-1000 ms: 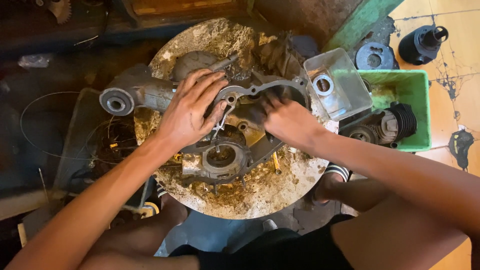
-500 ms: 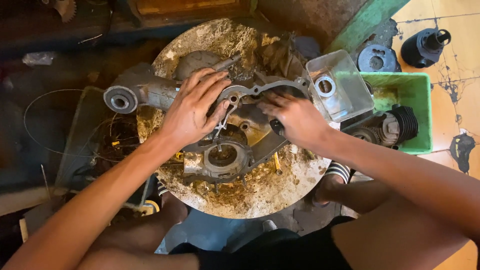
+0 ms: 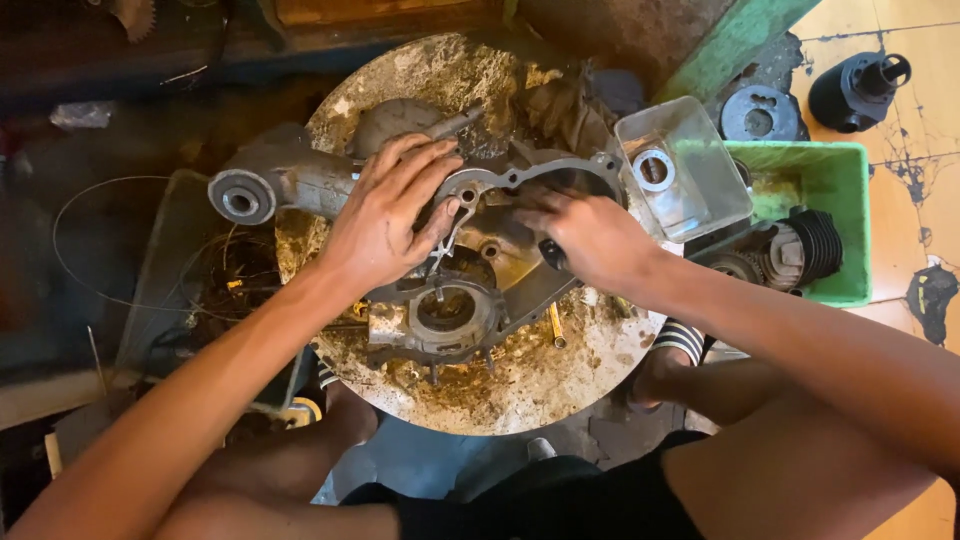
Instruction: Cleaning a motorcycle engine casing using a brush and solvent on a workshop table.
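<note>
R hand (image 3: 590, 240) has slid left & slightly up across the engine crankcase (image 3: 470, 290) vs 1 s ago: it sat at the case's right rim, now its fingers reach further in toward the centre, closed round a dark tool handle (image 3: 553, 256). L hand (image 3: 385, 220) has shifted a bit up-left, fingers now spread flatter over the thin gasket (image 3: 520, 180). Whole scene sits slightly lower in frame, i.e. head tipped a little.

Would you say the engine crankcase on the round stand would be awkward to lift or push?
The engine crankcase is probably heavy for its size: thick cast metal. Its surfaces look grimy, so it may slip. The long arm with a bushing sticking out left would likely make it swing off balance.
</note>
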